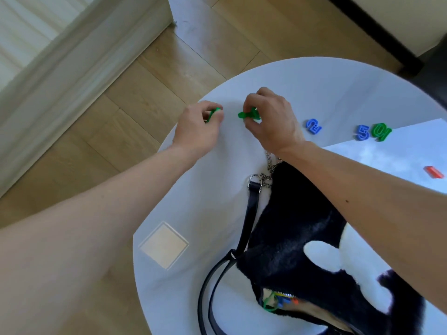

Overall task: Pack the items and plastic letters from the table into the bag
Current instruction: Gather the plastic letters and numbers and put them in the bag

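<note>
My left fingers [218, 121] pinch a thin green letter [213, 114], my right fingers [250, 100] pinch a chunkier green letter [249, 114], over the tabletop [338, 93], with the black bag [290, 238] nearer me.

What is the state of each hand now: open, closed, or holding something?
Left hand: closed, pinching a thin green piece.
Right hand: closed, pinching a second green piece.

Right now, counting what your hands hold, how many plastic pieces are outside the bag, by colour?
Green: 3, first green piece in the left hand, second green piece in the right hand, third green piece on the table.
Blue: 2, blue 2 and blue 5.
Red: 1, red piece.
Total: 6.
</note>
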{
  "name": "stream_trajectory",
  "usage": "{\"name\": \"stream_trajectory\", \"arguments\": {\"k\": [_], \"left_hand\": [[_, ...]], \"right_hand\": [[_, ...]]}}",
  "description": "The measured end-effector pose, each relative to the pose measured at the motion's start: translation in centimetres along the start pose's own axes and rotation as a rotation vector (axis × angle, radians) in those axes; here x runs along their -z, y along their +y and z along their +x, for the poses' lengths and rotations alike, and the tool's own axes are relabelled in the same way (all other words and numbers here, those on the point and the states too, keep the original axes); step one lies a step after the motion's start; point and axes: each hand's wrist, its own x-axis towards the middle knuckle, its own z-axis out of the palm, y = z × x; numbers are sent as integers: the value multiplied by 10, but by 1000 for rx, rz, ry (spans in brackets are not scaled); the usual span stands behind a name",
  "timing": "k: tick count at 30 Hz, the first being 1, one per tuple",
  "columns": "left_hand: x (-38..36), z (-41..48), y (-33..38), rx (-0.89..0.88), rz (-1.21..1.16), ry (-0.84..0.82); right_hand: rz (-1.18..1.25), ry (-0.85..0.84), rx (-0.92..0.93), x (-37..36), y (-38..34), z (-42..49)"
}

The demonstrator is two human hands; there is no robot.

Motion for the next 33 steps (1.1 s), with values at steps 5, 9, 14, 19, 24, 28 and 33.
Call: {"name": "stream_trajectory", "arguments": {"k": [5,9,14,19,24,28,33], "left_hand": [[-17,-7,44,629,-972,-291],[-45,-12,60,655,-1072,-349],[-61,-12,65,693,-1036,-297],[-68,-14,69,624,-1072,-360],[-88,-11,75,600,-957,-318],[-108,-11,89,614,-943,-341],[-138,-19,110,616,-913,-369]], "right_hand": [[191,11,106,47,-25,-8],[9,-38,153,69,-23,-28],[147,178,-96,87,30,-33],[-181,-174,-279,62,84,-44],[-5,-12,-294,59,92,-47],[392,260,-198,97,66,-48],[226,101,-38,113,57,-65]]}}
